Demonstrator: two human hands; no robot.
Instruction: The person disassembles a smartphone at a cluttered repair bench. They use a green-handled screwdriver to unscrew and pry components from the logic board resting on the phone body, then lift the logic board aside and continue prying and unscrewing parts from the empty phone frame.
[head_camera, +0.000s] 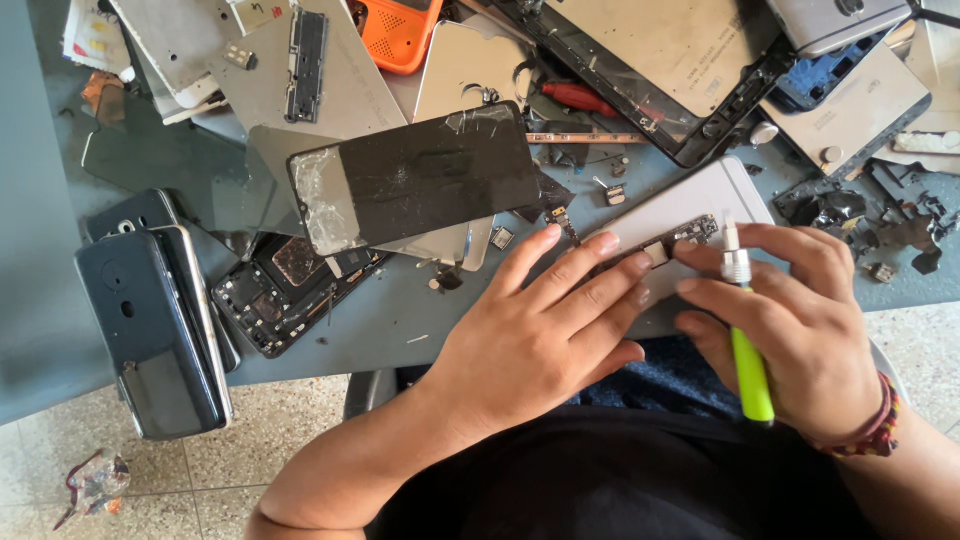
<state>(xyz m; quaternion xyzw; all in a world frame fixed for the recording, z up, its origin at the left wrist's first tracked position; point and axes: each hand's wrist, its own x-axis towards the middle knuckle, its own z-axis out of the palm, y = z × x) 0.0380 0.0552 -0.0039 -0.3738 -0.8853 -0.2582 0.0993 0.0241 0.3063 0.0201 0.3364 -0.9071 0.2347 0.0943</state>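
My left hand (540, 335) lies flat, fingers spread, pressing silver phone shell (690, 215) at near right edge of grey tabletop (390, 320); grip apart, clamped on nothing. My right hand (800, 330) wraps green-handled screwdriver (745, 350), grip together around handle, tip up near small circuit strip (690, 232) on shell. Risk, my judgement: shell overhangs edge, could slide into lap; tip could slip, gouge strip. Cracked black screen (420, 175) lies just left, farther off.

Phone shell (690, 215) at surface (400, 325) front edge, under both hands: left (540, 340), right (790, 320) with screwdriver (748, 350). Left of these, cracked screen (415, 178) atop open phone (290, 290); stacked phones (155, 325) farther left; tablet frame (650, 60) behind.
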